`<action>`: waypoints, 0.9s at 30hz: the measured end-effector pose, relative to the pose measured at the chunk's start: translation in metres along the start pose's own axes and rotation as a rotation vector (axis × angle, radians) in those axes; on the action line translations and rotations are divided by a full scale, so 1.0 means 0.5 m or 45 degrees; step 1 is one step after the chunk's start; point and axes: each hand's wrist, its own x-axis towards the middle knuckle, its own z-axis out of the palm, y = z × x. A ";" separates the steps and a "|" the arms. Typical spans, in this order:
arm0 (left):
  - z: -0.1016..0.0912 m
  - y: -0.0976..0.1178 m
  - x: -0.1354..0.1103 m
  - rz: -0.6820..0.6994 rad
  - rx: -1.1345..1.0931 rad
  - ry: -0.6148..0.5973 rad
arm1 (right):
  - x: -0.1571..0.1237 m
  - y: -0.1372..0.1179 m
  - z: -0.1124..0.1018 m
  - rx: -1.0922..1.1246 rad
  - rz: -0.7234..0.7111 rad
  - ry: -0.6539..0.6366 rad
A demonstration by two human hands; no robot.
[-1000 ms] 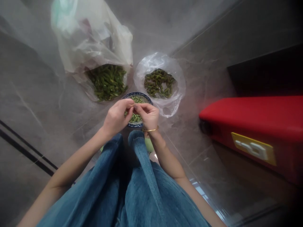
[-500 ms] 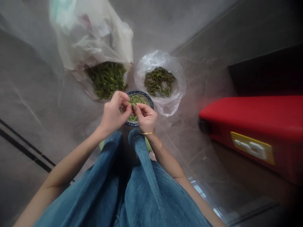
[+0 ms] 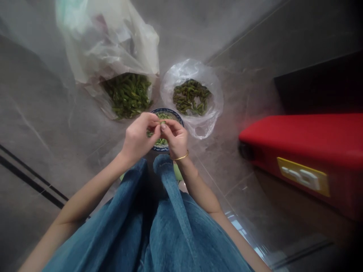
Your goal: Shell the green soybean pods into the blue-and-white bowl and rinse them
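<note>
Above a blue-rimmed bowl (image 3: pixel 176 114) of shelled green beans (image 3: pixel 163 142), my two hands meet at the fingertips. My left hand (image 3: pixel 141 132) pinches one end of a small green bean pod (image 3: pixel 162 122), mostly covered by the fingers. On its other end, my right hand (image 3: pixel 176 138), with a gold bangle at the wrist, closes thumb and fingers. Behind the bowl to the left, a large pale plastic bag (image 3: pixel 113 49) lies with its mouth showing many green pods (image 3: pixel 129 94). To the right, a clear plastic bag (image 3: pixel 207 122) holds darker pods or empty shells (image 3: pixel 191 96).
A red case-like object (image 3: pixel 300 136) with a yellow label stands on the right. Grey tiled floor (image 3: pixel 241 90) lies around the bags. My knees in blue denim (image 3: pixel 176 211) are just below the bowl. Dark parallel lines (image 3: pixel 31 177) cross the floor at left.
Both hands have shifted slightly, with the fingertips now closer together around the pod. The bowl and bags stay where they were.
</note>
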 end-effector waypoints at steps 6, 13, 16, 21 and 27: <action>0.009 -0.013 -0.008 0.376 0.291 0.034 | 0.000 -0.006 -0.001 0.096 0.105 -0.012; 0.016 -0.011 -0.011 0.283 0.207 0.083 | -0.001 0.008 -0.012 0.082 0.080 -0.056; 0.014 -0.008 -0.008 0.127 0.122 0.098 | -0.003 0.010 -0.014 0.093 0.029 -0.104; 0.007 -0.004 -0.002 -0.102 0.058 0.112 | -0.005 0.011 -0.015 0.121 -0.038 -0.218; -0.012 -0.066 0.030 -0.140 0.095 0.191 | 0.003 0.005 -0.031 0.033 0.006 -0.240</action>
